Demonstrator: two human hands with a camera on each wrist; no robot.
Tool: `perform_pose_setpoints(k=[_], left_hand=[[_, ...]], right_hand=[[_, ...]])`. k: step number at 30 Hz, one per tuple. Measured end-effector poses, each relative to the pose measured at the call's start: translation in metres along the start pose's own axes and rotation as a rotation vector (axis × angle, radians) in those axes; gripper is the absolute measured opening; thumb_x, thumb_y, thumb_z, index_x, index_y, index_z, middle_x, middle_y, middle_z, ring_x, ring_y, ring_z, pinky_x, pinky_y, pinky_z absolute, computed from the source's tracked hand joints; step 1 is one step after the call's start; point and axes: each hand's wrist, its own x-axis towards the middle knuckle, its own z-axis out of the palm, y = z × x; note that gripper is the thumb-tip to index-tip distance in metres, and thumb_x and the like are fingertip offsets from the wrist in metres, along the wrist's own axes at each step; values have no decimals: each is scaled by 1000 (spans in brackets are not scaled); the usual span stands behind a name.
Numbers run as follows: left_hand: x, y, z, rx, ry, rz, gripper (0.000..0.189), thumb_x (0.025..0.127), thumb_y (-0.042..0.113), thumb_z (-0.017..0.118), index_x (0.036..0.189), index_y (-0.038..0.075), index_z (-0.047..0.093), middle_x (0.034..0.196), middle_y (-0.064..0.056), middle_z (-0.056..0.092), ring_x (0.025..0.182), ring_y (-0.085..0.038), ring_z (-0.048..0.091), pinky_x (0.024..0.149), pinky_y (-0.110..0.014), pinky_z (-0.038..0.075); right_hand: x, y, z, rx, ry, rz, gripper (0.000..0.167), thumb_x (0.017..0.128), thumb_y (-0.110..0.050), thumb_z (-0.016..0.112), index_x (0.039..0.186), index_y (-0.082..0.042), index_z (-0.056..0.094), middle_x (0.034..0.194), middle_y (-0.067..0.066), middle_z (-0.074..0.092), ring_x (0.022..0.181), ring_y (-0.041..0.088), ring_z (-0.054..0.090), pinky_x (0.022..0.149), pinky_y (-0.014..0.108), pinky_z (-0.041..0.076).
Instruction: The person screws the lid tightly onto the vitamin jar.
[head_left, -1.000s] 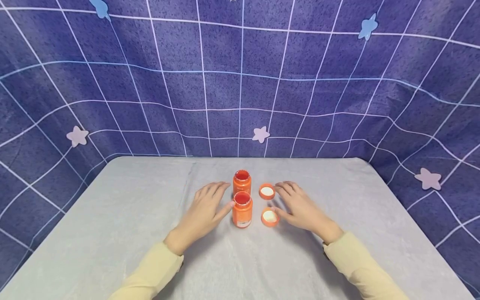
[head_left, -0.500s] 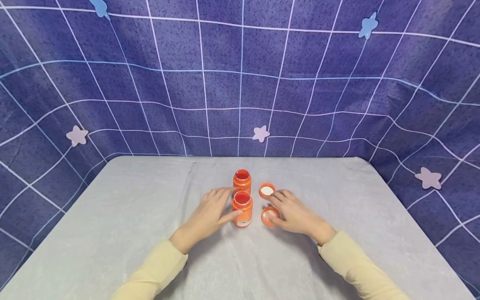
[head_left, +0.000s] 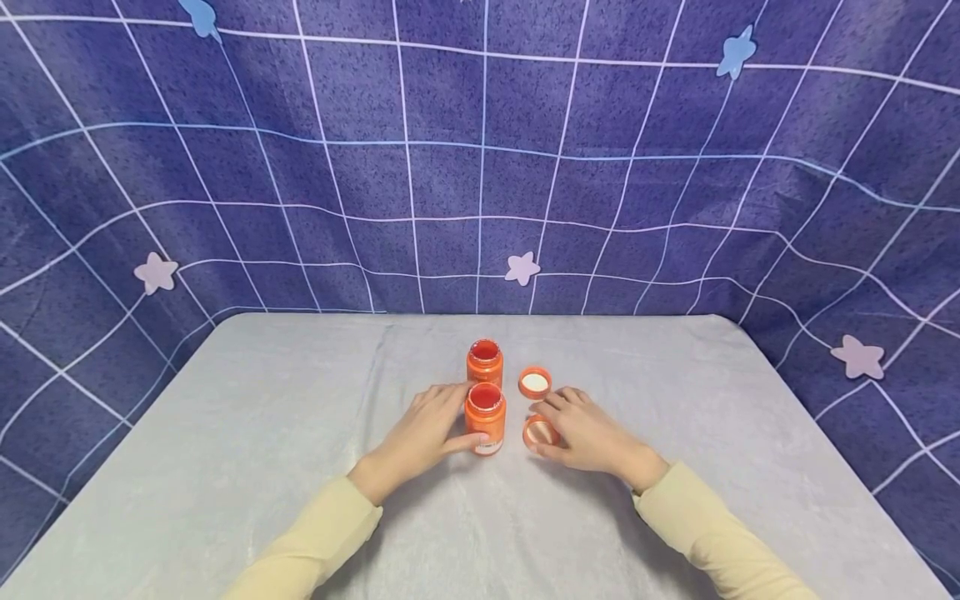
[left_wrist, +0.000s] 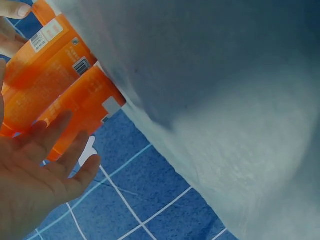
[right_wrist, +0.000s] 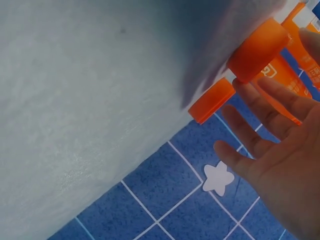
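Observation:
Two lidless orange jars stand one behind the other at mid-table. Around the near jar (head_left: 486, 417) my left hand (head_left: 423, 429) has its thumb across the front and its index finger at the back, between the jars. In the left wrist view, its other fingers (left_wrist: 75, 150) spread beside the far jar (left_wrist: 87, 107). My right hand (head_left: 588, 433) spans the near lid (head_left: 540, 431), thumb at the front rim and fingertips at the back. That lid lies inside up. The far lid (head_left: 535, 382), also inside up with a white lining, lies just beyond the right fingers.
A grey cloth covers the table (head_left: 262, 400). Behind it hangs a dark blue curtain (head_left: 442, 183) with pale grid lines and star shapes. The far jar (head_left: 484, 360) stands right behind the near one.
My left hand has moved right, bringing its thumb across the near jar. My right hand has come left and down around the near lid. Jars and lids have stayed in place.

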Motion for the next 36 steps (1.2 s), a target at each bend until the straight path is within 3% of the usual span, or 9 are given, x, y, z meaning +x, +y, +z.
perform_pose_setpoints(k=[12, 24, 36], left_hand=[[0, -2, 4, -8, -28, -15, 72, 77, 50, 66, 134, 13, 41, 129, -6, 53, 116, -26, 49, 96, -45, 36], [1, -3, 5, -5, -29, -18, 73, 76, 49, 68, 131, 9, 43, 125, -9, 57, 112, -28, 53, 97, -45, 37], [1, -2, 5, -10, -18, -10, 70, 75, 44, 70, 128, 7, 45, 118, -8, 60, 107, -27, 55, 94, -45, 39]], right_hand=[[-4, 1, 3, -28, -58, 23, 53, 73, -39, 72, 113, -7, 58, 100, 4, 60, 94, 25, 52, 89, 46, 40], [-3, 2, 4, -40, -55, 30, 46, 72, -37, 73, 105, -8, 58, 90, 0, 59, 94, 24, 55, 90, 45, 40], [0, 6, 3, 17, -18, 55, 52, 71, -33, 72, 114, -9, 56, 101, 2, 60, 97, 25, 56, 89, 47, 40]])
